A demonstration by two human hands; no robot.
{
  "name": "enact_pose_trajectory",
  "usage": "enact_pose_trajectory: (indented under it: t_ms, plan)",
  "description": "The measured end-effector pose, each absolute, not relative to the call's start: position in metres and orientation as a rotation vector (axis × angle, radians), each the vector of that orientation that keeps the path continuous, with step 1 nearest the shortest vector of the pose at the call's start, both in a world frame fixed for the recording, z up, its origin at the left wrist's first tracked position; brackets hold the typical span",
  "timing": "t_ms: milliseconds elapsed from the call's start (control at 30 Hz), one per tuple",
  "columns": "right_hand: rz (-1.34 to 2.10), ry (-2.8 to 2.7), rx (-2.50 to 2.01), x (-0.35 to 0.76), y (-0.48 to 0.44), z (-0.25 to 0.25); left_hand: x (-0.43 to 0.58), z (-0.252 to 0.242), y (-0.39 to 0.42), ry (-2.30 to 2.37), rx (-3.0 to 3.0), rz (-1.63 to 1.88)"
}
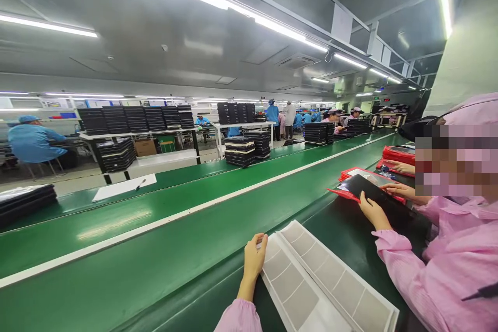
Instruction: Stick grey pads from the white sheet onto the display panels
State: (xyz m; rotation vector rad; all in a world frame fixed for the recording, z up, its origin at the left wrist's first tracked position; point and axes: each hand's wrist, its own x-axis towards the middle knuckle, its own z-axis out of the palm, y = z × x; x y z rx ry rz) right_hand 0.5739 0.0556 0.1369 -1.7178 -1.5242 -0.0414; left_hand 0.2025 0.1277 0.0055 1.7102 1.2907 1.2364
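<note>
My left hand (253,259) sits at the bottom centre, its fingers curled on the long edge of a white sheet carrying grey rectangular pads (311,280). My right hand (373,211), in a pink sleeve, holds the edge of a tilted black panel (373,194). That panel lies partly over a red case (342,191). Just beyond it, a co-worker's hand (400,191) rests on the panel's far side. The co-worker's other hand (399,167) lies near a second red case (397,155).
A green conveyor belt (155,228) with a white stripe runs along my left. Stacks of black panels (239,151) stand on and beyond it. A white paper with a pen (124,187) lies on the far belt. Several workers in blue stand or sit farther back.
</note>
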Motion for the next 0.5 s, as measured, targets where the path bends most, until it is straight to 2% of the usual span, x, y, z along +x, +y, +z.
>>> enact_pose_trajectory:
  t_ms: [267, 500]
  plan:
    - [-0.101, -1.454, -1.754, 0.538, 0.026, 0.116, 0.203, 0.010, 0.123, 1.296, 1.800, 1.246]
    - [-0.093, -1.517, -1.811, 0.436, -0.066, 0.048, 0.204, 0.004, 0.126, 1.343, 1.866, 1.206]
